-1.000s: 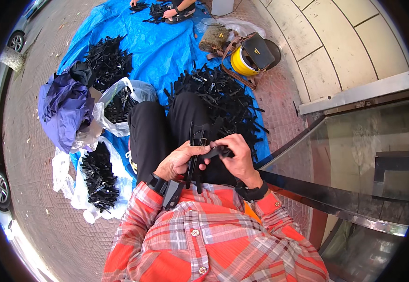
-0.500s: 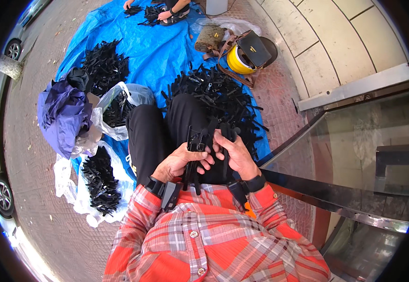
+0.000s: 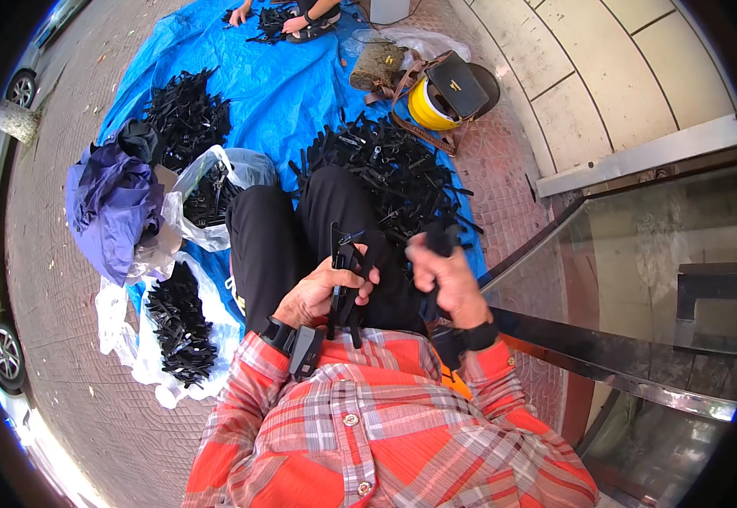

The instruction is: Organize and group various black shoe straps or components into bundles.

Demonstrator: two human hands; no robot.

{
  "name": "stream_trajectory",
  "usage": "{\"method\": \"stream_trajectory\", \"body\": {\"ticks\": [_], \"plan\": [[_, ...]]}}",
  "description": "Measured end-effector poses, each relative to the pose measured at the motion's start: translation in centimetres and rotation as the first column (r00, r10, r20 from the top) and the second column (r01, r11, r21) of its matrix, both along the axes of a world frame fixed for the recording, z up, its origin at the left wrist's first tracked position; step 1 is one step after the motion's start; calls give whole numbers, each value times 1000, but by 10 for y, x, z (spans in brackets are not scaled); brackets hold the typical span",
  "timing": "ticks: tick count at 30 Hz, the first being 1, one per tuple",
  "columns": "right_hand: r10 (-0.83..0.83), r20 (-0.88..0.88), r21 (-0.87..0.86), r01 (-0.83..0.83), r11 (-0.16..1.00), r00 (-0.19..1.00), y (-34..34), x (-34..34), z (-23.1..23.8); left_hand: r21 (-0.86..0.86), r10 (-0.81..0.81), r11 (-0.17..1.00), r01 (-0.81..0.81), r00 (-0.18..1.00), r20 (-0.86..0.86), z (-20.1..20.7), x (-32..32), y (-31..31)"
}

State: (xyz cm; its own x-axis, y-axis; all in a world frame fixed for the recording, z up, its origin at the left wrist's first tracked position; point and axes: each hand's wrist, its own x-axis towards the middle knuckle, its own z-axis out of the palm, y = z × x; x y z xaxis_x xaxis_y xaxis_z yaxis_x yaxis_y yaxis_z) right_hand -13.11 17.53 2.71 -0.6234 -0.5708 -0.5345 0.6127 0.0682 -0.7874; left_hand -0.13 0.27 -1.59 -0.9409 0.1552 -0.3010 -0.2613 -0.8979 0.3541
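My left hand (image 3: 324,292) is closed round black strap pieces (image 3: 335,262) with buckle-like parts, held upright above my lap. A little to its right, apart from it, my right hand (image 3: 449,279) is smeared by motion. It grips another black strap piece (image 3: 441,240), whose outline is blurred. Just beyond my knees a large loose pile of similar black straps (image 3: 385,169) spreads over a blue tarp (image 3: 279,72).
To the left lie a strap heap (image 3: 184,118), a purple cloth bundle (image 3: 114,203), a plastic bag (image 3: 254,168) of straps and more straps (image 3: 180,326) on white plastic. A yellow bucket (image 3: 427,108) with a dark bag stands right, near a glass case (image 3: 639,245). Another person's hand (image 3: 294,25) handles straps.
My right hand has moved right, away from my left, with a black strap piece in it. The left hand stays nearly in place, still holding its pieces.
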Motion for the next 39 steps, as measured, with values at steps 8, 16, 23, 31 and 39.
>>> {"method": "stream_trajectory", "body": {"ticks": [8,16,23,31,39], "plan": [[62,-105,-19,-64,998,993,-28,21,-17,-213,8,977,24,989,149,-3,0,1],[-60,73,-328,81,941,995,10,-16,15,-251,38,968,-7,992,121,-20,2,1],[66,-37,-38,-67,997,997,-20,13,-4,-37,-34,999,35,999,8,0,9,0],[183,-111,140,-167,976,977,-15,23,-19,-95,-8,995,10,1000,27,6,8,6],[104,-136,80,-94,992,985,-13,29,-22,-139,67,989,-54,994,91,-3,5,4]]}}
